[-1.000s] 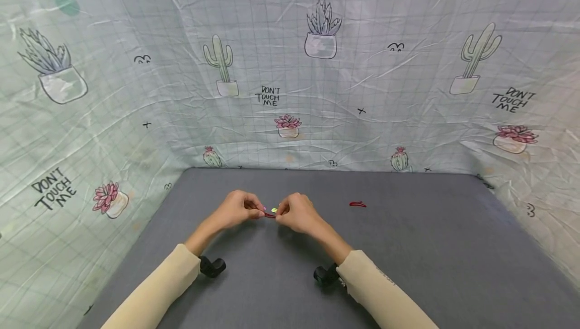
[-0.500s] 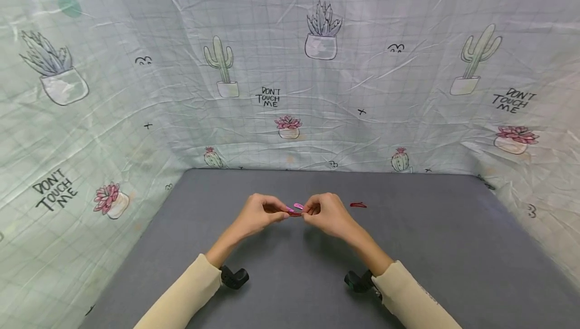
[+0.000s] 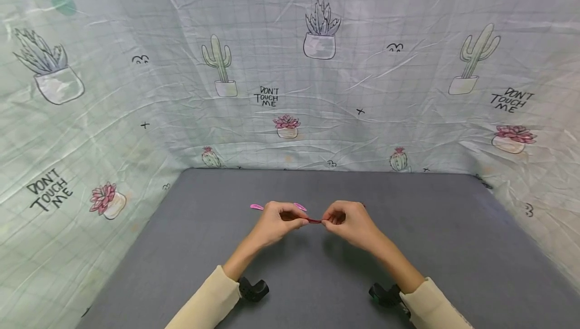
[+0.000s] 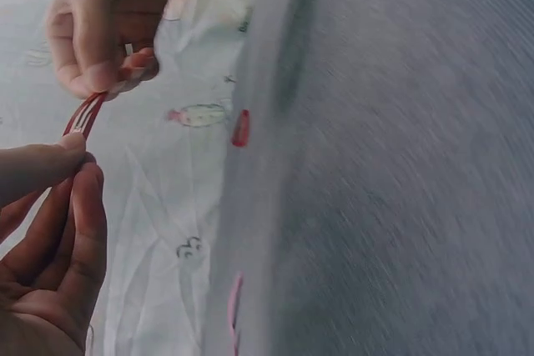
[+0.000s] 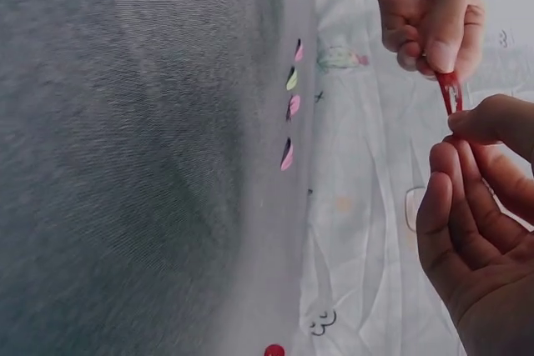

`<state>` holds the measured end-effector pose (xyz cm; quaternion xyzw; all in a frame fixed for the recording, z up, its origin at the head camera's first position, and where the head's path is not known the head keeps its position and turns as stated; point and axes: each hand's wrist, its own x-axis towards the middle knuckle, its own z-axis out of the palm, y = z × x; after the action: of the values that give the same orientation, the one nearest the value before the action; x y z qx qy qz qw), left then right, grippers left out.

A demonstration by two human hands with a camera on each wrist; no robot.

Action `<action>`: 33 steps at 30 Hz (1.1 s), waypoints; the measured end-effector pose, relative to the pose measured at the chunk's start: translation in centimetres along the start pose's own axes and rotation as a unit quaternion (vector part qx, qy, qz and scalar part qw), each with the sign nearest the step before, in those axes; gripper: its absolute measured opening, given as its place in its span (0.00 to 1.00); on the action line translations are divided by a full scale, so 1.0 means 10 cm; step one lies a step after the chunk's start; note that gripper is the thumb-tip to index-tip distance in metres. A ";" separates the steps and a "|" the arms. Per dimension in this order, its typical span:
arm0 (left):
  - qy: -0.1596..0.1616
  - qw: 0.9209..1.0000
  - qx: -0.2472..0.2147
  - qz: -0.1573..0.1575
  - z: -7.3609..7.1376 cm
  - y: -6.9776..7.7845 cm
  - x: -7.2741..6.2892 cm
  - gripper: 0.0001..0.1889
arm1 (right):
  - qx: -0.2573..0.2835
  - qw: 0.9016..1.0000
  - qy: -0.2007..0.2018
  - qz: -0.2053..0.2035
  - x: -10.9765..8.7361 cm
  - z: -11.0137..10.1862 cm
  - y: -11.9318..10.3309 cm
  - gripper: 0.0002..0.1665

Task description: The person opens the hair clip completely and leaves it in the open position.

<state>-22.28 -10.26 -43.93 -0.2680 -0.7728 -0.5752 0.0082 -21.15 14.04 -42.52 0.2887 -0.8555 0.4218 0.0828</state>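
Observation:
A red snap hair clip [image 3: 314, 221] is held in the air over the grey table, stretched between both hands. My left hand [image 3: 272, 226] pinches one end with thumb and fingers. The other end is pinched by my right hand [image 3: 355, 226]. Seen from the left wrist, the clip [image 4: 86, 112] shows its slim red frame with a pale gap in the middle. In the right wrist view the clip [image 5: 450, 93] spans from one set of fingertips to the other, which hide its ends.
Pink hair clips [image 3: 257, 207] lie on the table behind the left hand. The right wrist view shows a row of several, with one yellow-green clip [image 5: 291, 80] among them. A second red clip [image 4: 241, 129] lies near the table's back edge. Patterned cloth [image 3: 290, 67] hangs around the table.
Both hands have moved right and slightly toward the body, carrying the red hair clip. Pink clips on the table are uncovered, while the right hand now mostly covers the second red clip.

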 end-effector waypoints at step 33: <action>0.006 0.999 0.021 0.036 0.21 0.02 -0.02 0.02 | 0.073 0.997 0.014 -0.014 -0.19 -0.06 0.18 0.06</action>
<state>-21.43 -8.47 -44.53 -0.2916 -0.7747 -0.5597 0.0393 -20.62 16.17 -44.10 0.2998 -0.8174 0.4856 0.0791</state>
